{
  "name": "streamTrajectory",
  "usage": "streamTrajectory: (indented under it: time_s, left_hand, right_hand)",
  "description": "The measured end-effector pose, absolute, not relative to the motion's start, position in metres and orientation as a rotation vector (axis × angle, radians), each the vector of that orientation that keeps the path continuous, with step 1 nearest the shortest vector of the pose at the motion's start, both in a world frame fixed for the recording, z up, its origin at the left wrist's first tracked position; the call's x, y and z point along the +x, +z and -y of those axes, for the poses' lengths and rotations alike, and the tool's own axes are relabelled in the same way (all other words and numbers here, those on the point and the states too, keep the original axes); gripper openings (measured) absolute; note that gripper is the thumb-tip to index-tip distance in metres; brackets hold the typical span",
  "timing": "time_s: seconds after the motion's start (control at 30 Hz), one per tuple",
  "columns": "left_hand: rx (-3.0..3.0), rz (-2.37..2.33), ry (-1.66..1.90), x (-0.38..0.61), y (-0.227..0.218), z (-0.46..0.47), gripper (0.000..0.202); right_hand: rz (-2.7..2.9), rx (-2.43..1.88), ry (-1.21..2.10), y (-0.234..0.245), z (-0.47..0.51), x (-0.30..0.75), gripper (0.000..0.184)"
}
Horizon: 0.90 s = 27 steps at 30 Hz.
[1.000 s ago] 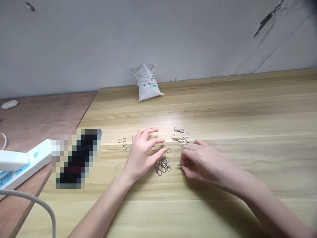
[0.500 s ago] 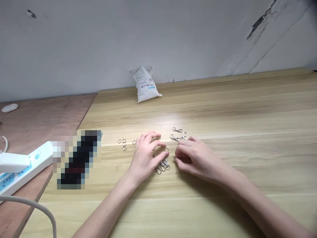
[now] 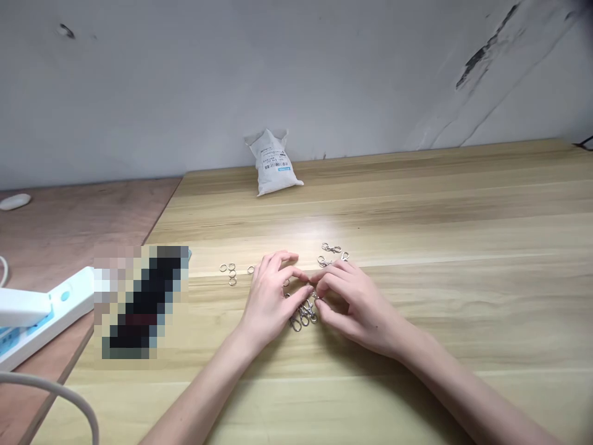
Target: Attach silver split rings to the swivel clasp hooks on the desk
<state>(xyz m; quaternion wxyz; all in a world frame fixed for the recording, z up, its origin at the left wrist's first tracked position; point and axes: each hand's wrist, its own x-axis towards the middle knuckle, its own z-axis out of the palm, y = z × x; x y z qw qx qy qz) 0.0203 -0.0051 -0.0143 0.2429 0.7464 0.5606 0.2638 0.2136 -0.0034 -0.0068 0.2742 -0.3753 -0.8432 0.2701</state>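
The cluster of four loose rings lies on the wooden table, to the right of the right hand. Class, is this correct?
Not quite: the head view shows the four loose rings on the wooden table, but left of the left hand.

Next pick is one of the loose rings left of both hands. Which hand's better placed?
Left, I'd say. The left hand is nearer the loose rings; the right hand sits on its far side, fingertips near the clasps, and would likely have to reach past it.
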Motion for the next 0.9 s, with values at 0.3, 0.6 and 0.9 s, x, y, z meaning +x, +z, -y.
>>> streamTrajectory:
  time_s: [0.3, 0.6, 0.9]
  left_hand:
    - [2.040, -1.561, 0.707, 0.010, -0.016, 0.000, 0.017]
    - [2.012, -1.551, 0.686, 0.012, -0.012, 0.000, 0.009]
    - [1.859, -1.618, 0.667, 0.015, -0.010, 0.001, 0.002]
  right_hand:
    - [2.250, -1.027, 0.730, -0.007, 0.000, 0.215, 0.008]
    - [2.300, -0.980, 0.738, -0.008, 0.003, 0.211, 0.011]
    - [2.222, -0.990, 0.842, -0.005, 0.007, 0.204, 0.011]
